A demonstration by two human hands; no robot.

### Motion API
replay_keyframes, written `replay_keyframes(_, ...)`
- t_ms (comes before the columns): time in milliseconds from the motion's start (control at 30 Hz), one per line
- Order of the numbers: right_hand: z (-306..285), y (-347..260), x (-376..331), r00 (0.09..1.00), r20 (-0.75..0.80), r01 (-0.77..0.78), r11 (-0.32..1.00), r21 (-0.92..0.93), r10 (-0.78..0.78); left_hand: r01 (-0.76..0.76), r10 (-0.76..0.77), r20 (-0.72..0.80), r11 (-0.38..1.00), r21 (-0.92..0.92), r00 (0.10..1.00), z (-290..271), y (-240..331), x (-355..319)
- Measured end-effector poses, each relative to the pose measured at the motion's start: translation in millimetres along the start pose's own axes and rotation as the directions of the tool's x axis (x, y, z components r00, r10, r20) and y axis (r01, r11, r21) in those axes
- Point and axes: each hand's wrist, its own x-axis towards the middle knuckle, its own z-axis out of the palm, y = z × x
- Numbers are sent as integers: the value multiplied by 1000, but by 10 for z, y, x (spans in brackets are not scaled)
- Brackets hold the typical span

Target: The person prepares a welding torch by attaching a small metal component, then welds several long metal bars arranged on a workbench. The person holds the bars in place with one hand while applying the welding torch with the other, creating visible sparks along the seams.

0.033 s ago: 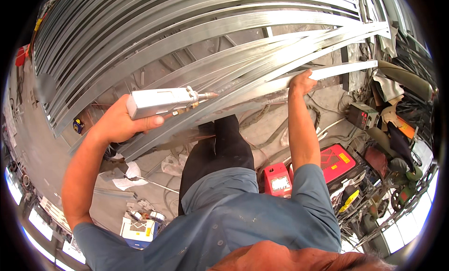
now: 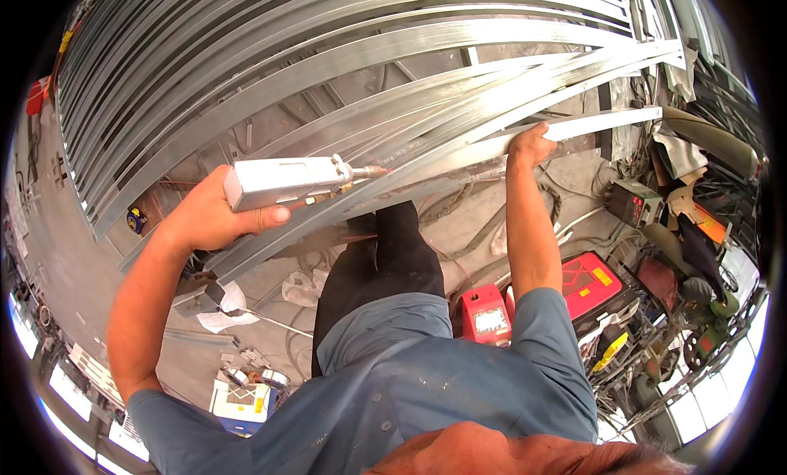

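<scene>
My left hand [image 2: 215, 219] is closed around a boxy silver-white welding gun [image 2: 287, 181] with a copper nozzle. Its nozzle tip points right and lies close against a bundle of long galvanized metal bars [image 2: 459, 106]; whether it touches them I cannot tell. Farther right, my right hand [image 2: 531, 147] has its fingers wrapped round the nearest metal bar [image 2: 611, 124], which runs out to the right. Part of that bar is hidden behind the hand.
A slatted metal frame [image 2: 270, 57] fills the far side. Red machines [image 2: 487, 315] and a red-topped case [image 2: 586, 285] stand near right, beside a clutter of tools. Hoses and cables [image 2: 484, 229] cross the floor. A tape measure [image 2: 137, 221] lies at left.
The welding gun's nozzle has shifted very slightly to the right along the bars. My right hand stays where it was.
</scene>
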Motion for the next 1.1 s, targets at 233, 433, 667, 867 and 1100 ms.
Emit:
replay_keyframes(233,-30,-43,-45,1000,-8,7,1000,2,-7,-12,14,31,998,-56,999,-8,-2,89)
replay_keyframes(433,-13,15,9,1000,0,17,1000,1,-17,28,-26,42,998,-61,999,-16,22,83)
replay_keyframes(667,-40,-44,-43,1000,-3,11,1000,-10,-11,13,-11,40,998,-63,999,6,-37,108)
replay_keyframes(867,-26,-33,-28,1000,-4,14,999,-31,-14,25,-23,20,996,-80,1000,38,-22,82)
replay_keyframes(1100,-1,-22,-22,1000,-15,-3,1000,-18,2,13,-10,45,998,-58,999,0,-85,107)
